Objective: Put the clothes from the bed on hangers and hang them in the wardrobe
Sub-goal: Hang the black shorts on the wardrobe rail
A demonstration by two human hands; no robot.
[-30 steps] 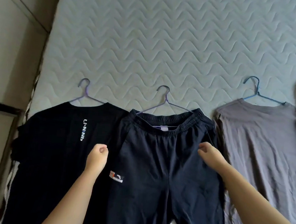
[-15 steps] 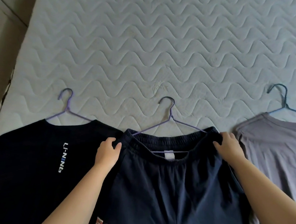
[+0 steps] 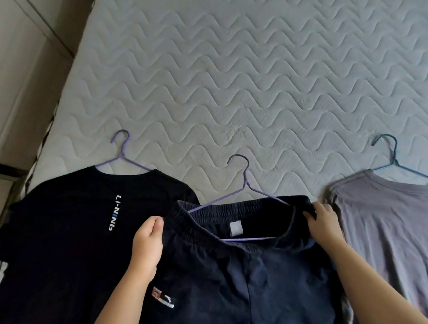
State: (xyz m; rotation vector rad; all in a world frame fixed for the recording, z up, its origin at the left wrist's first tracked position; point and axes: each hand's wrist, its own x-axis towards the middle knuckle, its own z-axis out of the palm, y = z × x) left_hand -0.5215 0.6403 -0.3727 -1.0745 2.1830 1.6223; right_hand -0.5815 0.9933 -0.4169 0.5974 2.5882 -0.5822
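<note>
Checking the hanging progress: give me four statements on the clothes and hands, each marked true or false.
1. Both hands, left hand and right hand, grip the navy trousers at the waistband. True.
2. The grey shirt lies left of the trousers. False: it lies to their right.
3. The black T-shirt has a purple hanger in its neck. True.
4. The trousers have no hanger. False: a purple trouser hanger sits in the waistband.
</note>
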